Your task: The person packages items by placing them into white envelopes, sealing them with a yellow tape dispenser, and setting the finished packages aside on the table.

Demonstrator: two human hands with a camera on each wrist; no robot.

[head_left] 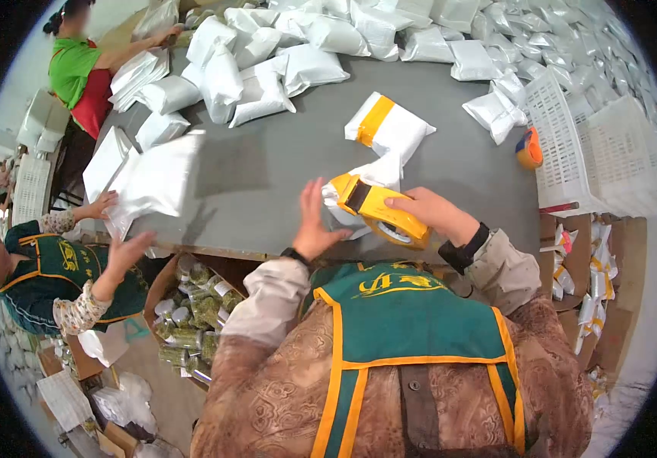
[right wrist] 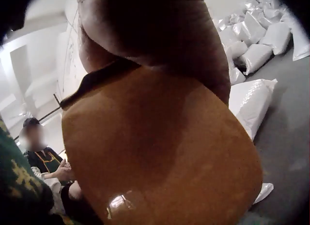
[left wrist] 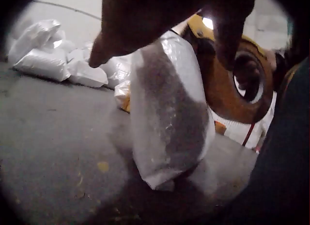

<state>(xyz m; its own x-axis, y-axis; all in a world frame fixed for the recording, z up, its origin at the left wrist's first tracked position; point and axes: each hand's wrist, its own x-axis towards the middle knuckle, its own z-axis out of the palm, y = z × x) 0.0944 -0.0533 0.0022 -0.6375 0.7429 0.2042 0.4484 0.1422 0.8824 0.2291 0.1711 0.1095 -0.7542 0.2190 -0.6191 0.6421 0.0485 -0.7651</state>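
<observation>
My right hand [head_left: 444, 216] grips a yellow tape dispenser [head_left: 374, 203] by its back end, over the table's near side. Beneath the dispenser is a white plastic package [head_left: 382, 169], partly hidden by it. To the left, my left hand [head_left: 314, 229] has its fingers and thumb spread beside this package. The left wrist view shows the package [left wrist: 167, 113] standing on the table, with the hand above it and the dispenser [left wrist: 213, 84] behind. In the right wrist view the dispenser's broad side [right wrist: 160, 142] fills the middle.
Just beyond lies a white package [head_left: 405, 131] with a yellow tape band. White packages [head_left: 313, 69] pile up along the grey table's [head_left: 282, 153] far side. An orange tape roll [head_left: 529, 149] sits by white baskets [head_left: 561, 145]. At left, another person handles a white bag [head_left: 160, 175].
</observation>
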